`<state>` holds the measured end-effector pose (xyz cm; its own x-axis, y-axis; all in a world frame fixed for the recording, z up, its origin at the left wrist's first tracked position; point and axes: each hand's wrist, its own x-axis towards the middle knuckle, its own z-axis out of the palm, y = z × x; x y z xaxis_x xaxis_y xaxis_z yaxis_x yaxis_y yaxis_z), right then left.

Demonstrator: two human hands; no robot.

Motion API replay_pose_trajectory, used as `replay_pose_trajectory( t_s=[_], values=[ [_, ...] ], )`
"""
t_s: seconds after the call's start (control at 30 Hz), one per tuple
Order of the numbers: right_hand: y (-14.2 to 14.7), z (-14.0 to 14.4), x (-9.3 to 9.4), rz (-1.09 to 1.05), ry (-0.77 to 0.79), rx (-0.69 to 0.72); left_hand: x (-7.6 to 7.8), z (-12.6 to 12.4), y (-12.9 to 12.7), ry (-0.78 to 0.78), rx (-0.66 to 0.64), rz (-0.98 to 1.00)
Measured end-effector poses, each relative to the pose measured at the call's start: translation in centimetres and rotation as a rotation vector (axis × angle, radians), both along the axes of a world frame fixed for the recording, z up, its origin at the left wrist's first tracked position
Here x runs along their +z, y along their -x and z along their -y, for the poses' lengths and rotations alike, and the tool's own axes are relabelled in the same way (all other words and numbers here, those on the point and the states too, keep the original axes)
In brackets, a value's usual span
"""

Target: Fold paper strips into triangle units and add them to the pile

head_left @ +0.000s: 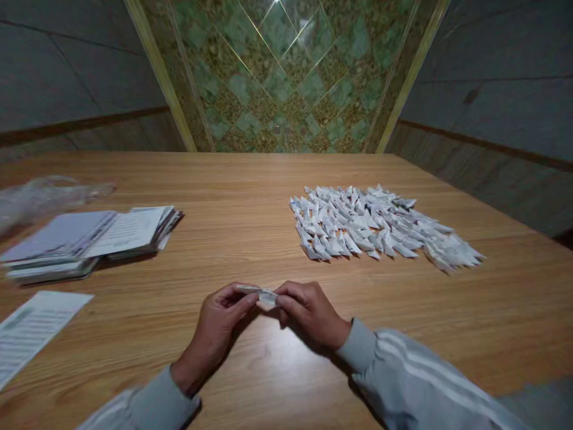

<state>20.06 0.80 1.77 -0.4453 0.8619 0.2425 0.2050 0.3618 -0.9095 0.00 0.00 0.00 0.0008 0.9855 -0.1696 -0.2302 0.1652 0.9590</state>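
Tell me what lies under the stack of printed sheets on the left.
The stack of printed sheets rests on the wooden table; anything beneath it is covered. A plastic bag lies behind.

table: wood-grain top (250, 197)
far right: big spread of small folded paper pieces (376, 227)
left: messy stack of printed sheets (89, 242)
near left edge: one loose printed sheet (31, 328)
far left: crumpled clear plastic (45, 197)

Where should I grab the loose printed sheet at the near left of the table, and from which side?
Take the printed sheet by its far right corner, coming from the right. It lies flat on the table and runs off the left edge of view, so that corner is the free end nearest the left hand.
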Motion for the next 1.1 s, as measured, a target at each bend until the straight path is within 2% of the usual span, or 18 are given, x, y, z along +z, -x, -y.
replay_pose_trajectory(
  t_s=[0.13, 0.2, 0.3, 0.37, 0.53, 0.73, 0.97, 1.1],
  values=[
    [-0.1, 0.2, -0.4, 0.010, -0.019, 0.003, 0.2, 0.5, -0.4, 0.016, -0.077, -0.046],
    [-0.3, 0.1, -0.5, 0.018, -0.039, -0.002, 0.3, 0.5, -0.3, -0.032, -0.054, -0.118],
    [-0.6, -0.2, -0.7, 0.009, -0.057, -0.086, 0.3, 0.3, -0.1, -0.086, 0.029, -0.196],
    [-0.9, -0.5, -0.9, -0.011, -0.037, -0.117, 0.2, 0.3, -0.1, -0.064, 0.040, -0.190],
    [-1.8, -1.0, -1.0, -0.064, 0.029, -0.096, 0.5, 1.2, -1.0, 0.038, 0.022, -0.133],
    [-2.8, -1.0, -0.7, -0.123, 0.045, -0.085, 1.3, 1.7, -2.0, 0.009, 0.037, -0.171],
    [-2.8, -1.2, -0.7, -0.126, -0.060, -0.107, 0.6, 1.2, -1.3, -0.025, 0.008, -0.222],
    [-3.0, -1.2, -0.1, -0.152, -0.049, -0.120, 0.7, 1.3, -1.1, -0.066, 0.013, -0.225]
  ],
)
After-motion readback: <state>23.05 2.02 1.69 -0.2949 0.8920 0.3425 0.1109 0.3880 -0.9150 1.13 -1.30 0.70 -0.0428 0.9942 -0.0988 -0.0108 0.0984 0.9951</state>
